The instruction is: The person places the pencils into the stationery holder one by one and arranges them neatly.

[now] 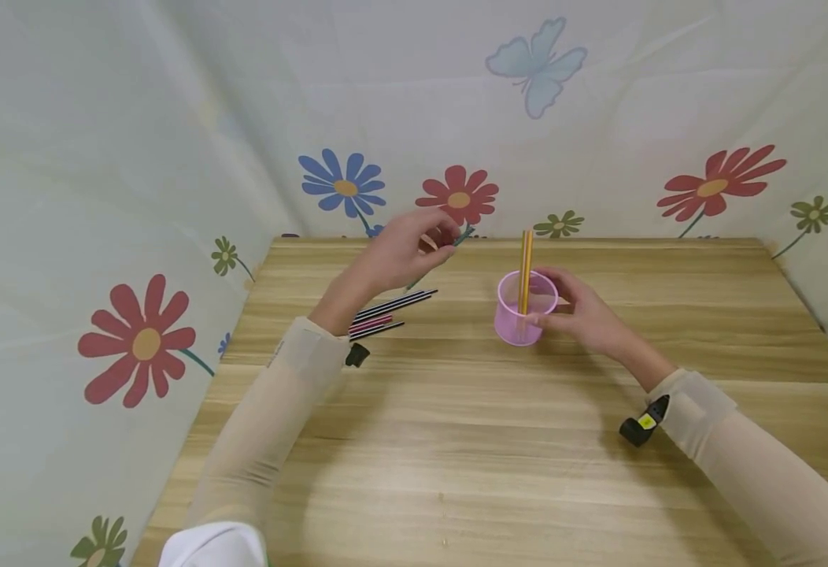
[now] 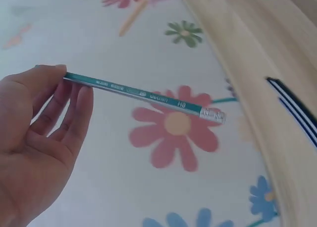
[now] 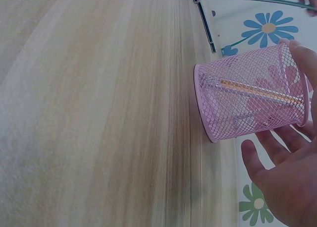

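Note:
My left hand (image 1: 407,250) pinches a green pencil (image 2: 138,93) near one end between thumb and fingertips, raised over the back of the table. Its metal ferrule end points away from the hand in the left wrist view. My right hand (image 1: 587,319) holds a pink mesh pencil cup (image 3: 237,98) from the right, thumb and fingers spread around its side near the rim. The cup stands upright on the table. A few yellow pencils (image 1: 525,272) lean inside it and stick out above the rim.
Several dark striped pencils (image 1: 403,302) and a red one (image 1: 375,323) lie on the wooden table (image 1: 456,441), left of the cup and partly behind the left forearm. White cloth (image 1: 400,87) printed with flowers rises behind the table's back edge and along its sides.

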Tool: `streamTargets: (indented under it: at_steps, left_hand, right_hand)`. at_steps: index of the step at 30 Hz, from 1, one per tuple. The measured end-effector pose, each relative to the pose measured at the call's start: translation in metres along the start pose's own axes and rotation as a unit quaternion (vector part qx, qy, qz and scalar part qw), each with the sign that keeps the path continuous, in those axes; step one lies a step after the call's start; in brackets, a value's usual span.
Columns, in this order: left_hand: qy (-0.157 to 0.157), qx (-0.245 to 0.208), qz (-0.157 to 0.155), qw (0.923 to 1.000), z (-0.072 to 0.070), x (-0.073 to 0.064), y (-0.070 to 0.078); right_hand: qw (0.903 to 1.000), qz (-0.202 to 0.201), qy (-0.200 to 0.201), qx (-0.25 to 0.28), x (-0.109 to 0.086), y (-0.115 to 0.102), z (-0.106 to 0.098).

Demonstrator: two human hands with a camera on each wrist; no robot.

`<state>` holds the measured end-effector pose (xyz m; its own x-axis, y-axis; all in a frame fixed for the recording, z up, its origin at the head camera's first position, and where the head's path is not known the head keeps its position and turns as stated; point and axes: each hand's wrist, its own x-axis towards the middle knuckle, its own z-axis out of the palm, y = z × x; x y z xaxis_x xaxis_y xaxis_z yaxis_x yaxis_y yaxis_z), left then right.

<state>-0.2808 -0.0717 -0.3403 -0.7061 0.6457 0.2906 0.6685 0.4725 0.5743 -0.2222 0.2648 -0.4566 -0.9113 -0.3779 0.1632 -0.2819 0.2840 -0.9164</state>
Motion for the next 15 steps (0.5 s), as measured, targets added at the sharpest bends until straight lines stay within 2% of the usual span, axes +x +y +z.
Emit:
streamTargets:
  at_steps: [4, 8, 12, 15]
  left_hand:
    - [0.027, -0.051, 0.039, 0.9975, -0.004, 0.002, 0.023]
    - [0.038, -0.118, 0.044, 0.9913, -0.006, 0.005, 0.036]
    - [0.054, -0.176, 0.029, 0.9824, -0.003, 0.01, 0.038]
    - [0.081, -0.222, 0.016, 0.9717, 0.003, 0.014, 0.033]
  right_hand:
    - [0.9999, 0.006, 0.005, 0.007, 0.001, 0.0, 0.001]
    - [0.9999, 0.004, 0.007, 0.011, 0.001, 0.001, 0.002]
    - [0.9999, 0.002, 0.005, 0.01, 0.001, 0.001, 0.002]
    - [0.9999, 0.005, 0.005, 0.014, 0.001, 0.0, 0.002]
